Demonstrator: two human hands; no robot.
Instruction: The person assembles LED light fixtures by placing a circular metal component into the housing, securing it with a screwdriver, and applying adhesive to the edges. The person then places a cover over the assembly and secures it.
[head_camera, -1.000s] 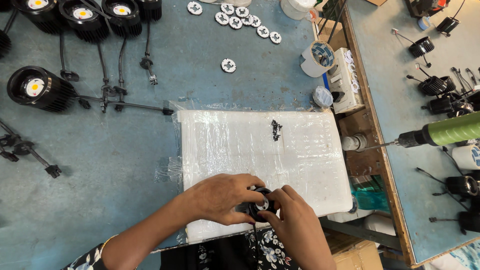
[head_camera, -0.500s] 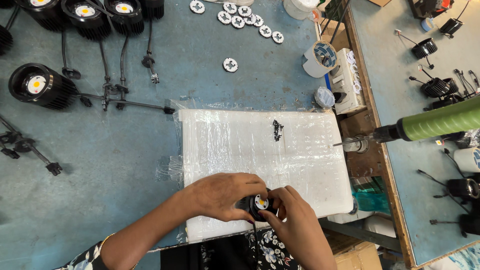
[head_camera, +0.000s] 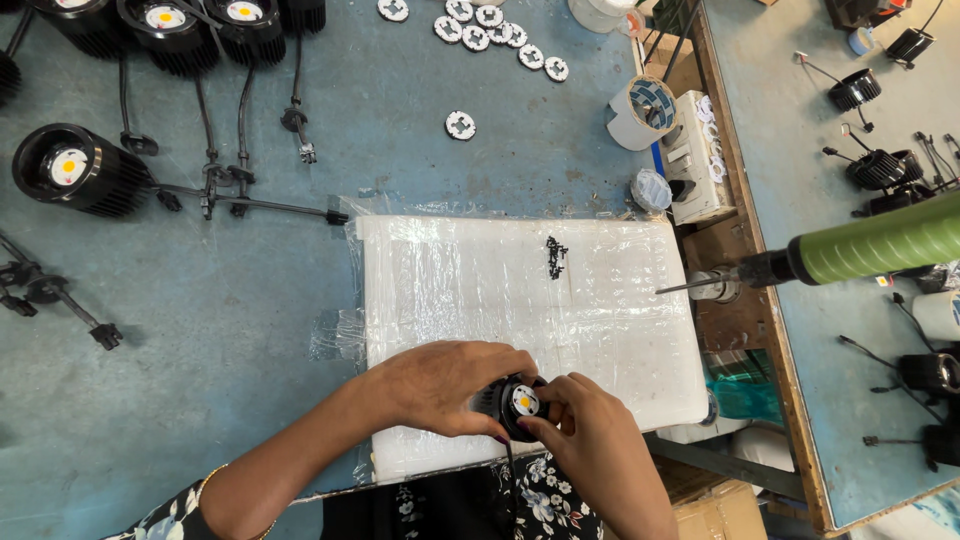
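Observation:
My left hand (head_camera: 440, 385) wraps around a small black round lamp housing (head_camera: 512, 405) with a yellow LED chip in its middle. My right hand (head_camera: 590, 450) pinches the same housing from the right, fingertips at its rim. Both hands rest at the near edge of a white foam pad wrapped in clear film (head_camera: 600, 300). A small heap of black screws (head_camera: 555, 256) lies on the pad further back. A green-handled electric screwdriver (head_camera: 850, 250) hangs at the right, its bit pointing left over the pad's edge.
Several black lamp housings with cables (head_camera: 75, 170) sit at the left and far left on the blue table. White round discs (head_camera: 480, 30) lie at the back. A tape roll (head_camera: 640, 110) and a white box (head_camera: 695, 155) stand at the right, with more lamp parts (head_camera: 880, 165) on the neighbouring bench.
The green screwdriver has swung further left and up. My hands have turned the housing so that its yellow LED chip faces up.

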